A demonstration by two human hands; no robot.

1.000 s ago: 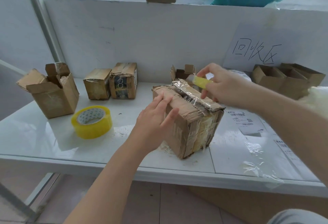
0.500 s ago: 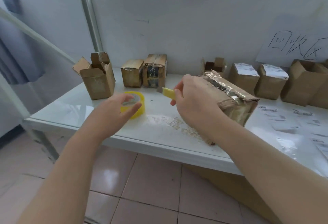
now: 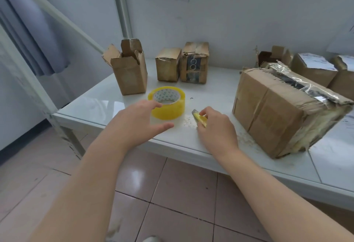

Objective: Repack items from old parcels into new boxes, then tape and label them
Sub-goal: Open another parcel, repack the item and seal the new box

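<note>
A worn cardboard parcel with a slit top and torn clear tape lies on the white table at the right. A yellow tape roll lies flat near the table's front left. My left hand hovers spread just in front of the roll, fingertips at its rim, holding nothing. My right hand is shut on a yellow utility knife, low over the table between the roll and the parcel.
An open empty box stands behind the roll. Two small sealed boxes sit by the wall. More boxes, some labelled, stand at the far right. Cardboard crumbs lie on the tabletop. A metal frame post runs at the left.
My view swung left. My left hand left the parcel and came to the tape roll. My right hand carried the knife off the parcel's top and down to the table.
</note>
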